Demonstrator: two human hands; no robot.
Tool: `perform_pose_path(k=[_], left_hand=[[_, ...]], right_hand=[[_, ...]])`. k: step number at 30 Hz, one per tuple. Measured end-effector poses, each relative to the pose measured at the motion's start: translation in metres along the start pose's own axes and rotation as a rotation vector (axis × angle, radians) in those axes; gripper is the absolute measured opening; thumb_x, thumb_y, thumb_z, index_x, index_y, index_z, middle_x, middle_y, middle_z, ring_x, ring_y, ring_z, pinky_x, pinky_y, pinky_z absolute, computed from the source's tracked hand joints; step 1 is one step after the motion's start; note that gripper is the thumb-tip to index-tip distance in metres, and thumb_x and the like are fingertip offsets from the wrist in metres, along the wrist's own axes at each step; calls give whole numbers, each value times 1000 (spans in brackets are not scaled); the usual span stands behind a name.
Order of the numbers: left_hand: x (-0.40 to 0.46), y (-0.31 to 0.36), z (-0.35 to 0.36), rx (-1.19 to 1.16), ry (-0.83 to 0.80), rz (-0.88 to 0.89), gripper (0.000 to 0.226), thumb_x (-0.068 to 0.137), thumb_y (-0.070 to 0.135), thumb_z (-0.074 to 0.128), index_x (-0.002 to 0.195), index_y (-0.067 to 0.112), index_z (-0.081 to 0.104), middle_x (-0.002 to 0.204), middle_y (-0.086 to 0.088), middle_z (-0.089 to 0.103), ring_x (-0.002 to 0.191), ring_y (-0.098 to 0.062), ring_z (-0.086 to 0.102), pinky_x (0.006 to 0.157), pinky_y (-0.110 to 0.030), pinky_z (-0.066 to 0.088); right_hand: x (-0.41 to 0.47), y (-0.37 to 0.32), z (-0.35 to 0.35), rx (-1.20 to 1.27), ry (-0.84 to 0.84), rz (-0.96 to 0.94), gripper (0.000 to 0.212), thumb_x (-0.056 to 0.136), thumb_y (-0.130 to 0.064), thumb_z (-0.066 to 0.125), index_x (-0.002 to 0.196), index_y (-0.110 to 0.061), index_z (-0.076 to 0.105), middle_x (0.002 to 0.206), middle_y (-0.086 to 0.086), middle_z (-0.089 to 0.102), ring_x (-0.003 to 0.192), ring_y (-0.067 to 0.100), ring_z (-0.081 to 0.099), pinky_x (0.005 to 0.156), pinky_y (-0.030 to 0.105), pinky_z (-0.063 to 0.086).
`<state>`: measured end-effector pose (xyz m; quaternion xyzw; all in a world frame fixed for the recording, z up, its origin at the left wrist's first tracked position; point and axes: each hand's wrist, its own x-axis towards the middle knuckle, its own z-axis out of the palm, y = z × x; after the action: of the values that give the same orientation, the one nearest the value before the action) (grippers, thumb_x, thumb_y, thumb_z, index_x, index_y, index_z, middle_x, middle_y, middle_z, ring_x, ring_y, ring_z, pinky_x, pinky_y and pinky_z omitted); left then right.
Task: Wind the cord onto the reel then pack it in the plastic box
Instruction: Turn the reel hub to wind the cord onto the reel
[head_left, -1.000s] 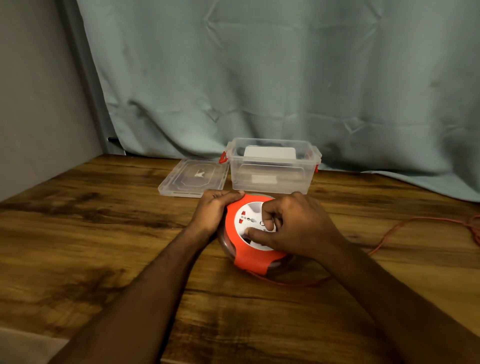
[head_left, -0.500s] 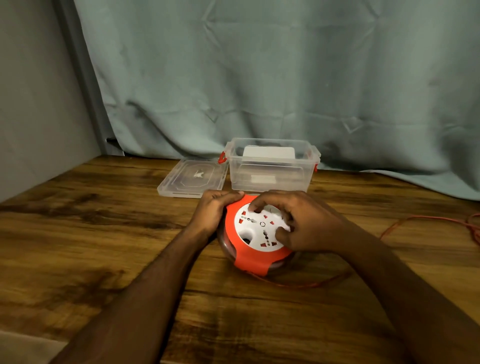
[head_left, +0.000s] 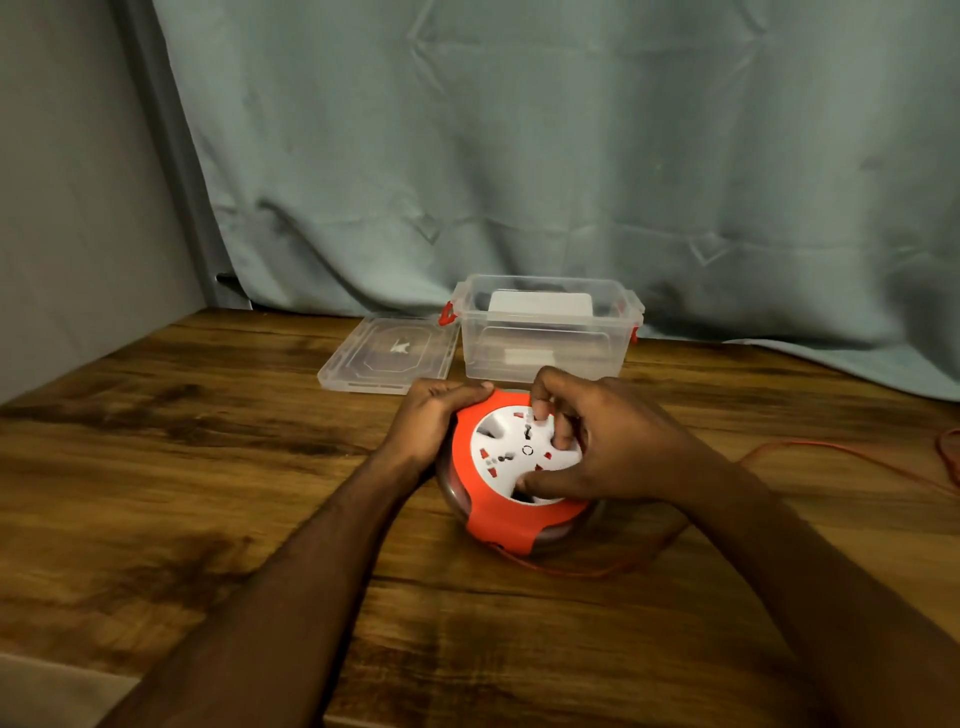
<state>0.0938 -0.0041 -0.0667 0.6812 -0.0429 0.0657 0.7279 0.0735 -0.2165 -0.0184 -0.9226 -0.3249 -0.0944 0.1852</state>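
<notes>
An orange reel (head_left: 498, 519) with a white socket face (head_left: 501, 441) lies flat on the wooden table (head_left: 208, 467). My left hand (head_left: 434, 415) grips its left rim. My right hand (head_left: 587, 441) rests on the white face, fingers and thumb pressed into its recesses. A thin orange cord (head_left: 831, 447) runs from under the reel's front, curves right and trails off the right edge of view. Just behind the reel, the clear plastic box (head_left: 545, 353) with red clips stands open, and a white label shows through its wall.
The box's clear lid (head_left: 387, 356) lies flat on the table left of the box. A grey-green curtain (head_left: 519, 156) hangs behind the table and drapes onto its far right. A grey wall (head_left: 62, 208) borders the left side.
My right hand has turned on the white face, its fingers shifting from the lower middle toward the upper right. The socket pattern has rotated. My left hand stays on the rim.
</notes>
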Motion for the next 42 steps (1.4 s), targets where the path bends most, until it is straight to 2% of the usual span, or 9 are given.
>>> perform_pose_path(k=[4, 9, 14, 18, 23, 28, 35, 38, 42], left_hand=[[1, -1, 0, -40, -1, -6, 26, 95, 12, 66, 72, 6, 78, 69, -14, 76, 56, -23, 70, 59, -28, 56], [3, -4, -2, -44, -10, -10, 23, 95, 15, 66, 80, 2, 78, 78, -20, 77, 64, -28, 72, 64, -32, 59], [6, -5, -4, -52, -7, -7, 25, 95, 14, 65, 91, -8, 75, 83, -24, 76, 67, -31, 71, 64, -33, 58], [8, -7, -4, -18, -3, -3, 23, 95, 13, 65, 86, -4, 76, 79, -21, 76, 64, -27, 71, 64, -30, 57], [19, -11, -9, -3, -9, -14, 26, 94, 16, 66, 98, -8, 77, 96, -31, 75, 82, -39, 71, 80, -43, 58], [24, -9, -11, 71, -47, -48, 29, 94, 19, 68, 96, -9, 75, 95, -32, 75, 77, -36, 71, 71, -36, 58], [33, -11, -8, 131, -36, -44, 21, 89, 19, 74, 84, -1, 80, 84, -23, 78, 70, -31, 73, 66, -32, 58], [34, -11, -9, 105, -33, -30, 21, 88, 15, 75, 68, 10, 78, 73, -16, 77, 58, -23, 70, 59, -27, 54], [34, -11, -9, 88, -44, -20, 18, 89, 17, 74, 75, 7, 79, 78, -20, 77, 62, -26, 71, 63, -30, 57]], right_hand=[[2, -8, 14, -104, 112, -5, 55, 65, -71, 76, 65, -19, 55, 55, -11, 53, 55, 4, 49, 55, 29, 38], [2, -14, 23, -159, 209, -72, 55, 74, -69, 69, 57, -21, 51, 46, -14, 39, 49, 2, 40, 55, 27, 31], [0, -1, 17, 6, 202, -190, 21, 78, -41, 73, 97, -33, 68, 77, -17, 65, 70, -5, 57, 60, 18, 40], [10, 19, 5, 169, -44, -227, 48, 68, -20, 69, 114, -35, 68, 105, -19, 66, 87, 5, 64, 70, 26, 53], [33, 32, -2, 107, -227, -196, 60, 74, -23, 79, 127, -44, 60, 127, -20, 61, 109, 7, 63, 80, 34, 60], [46, 34, -12, 61, -299, -156, 51, 76, -26, 85, 118, -44, 62, 111, -26, 57, 90, -4, 60, 60, 15, 51], [47, 28, -14, -44, -324, -235, 19, 74, -27, 84, 79, -32, 67, 100, -26, 59, 104, 3, 58, 73, 24, 53], [46, 29, -12, -64, -281, -233, 34, 72, -47, 86, 68, -24, 61, 80, -20, 61, 82, -3, 56, 63, 27, 50], [45, 18, -7, -118, -222, -257, 56, 72, -61, 82, 55, -17, 52, 52, -6, 53, 59, 3, 55, 52, 32, 43]])
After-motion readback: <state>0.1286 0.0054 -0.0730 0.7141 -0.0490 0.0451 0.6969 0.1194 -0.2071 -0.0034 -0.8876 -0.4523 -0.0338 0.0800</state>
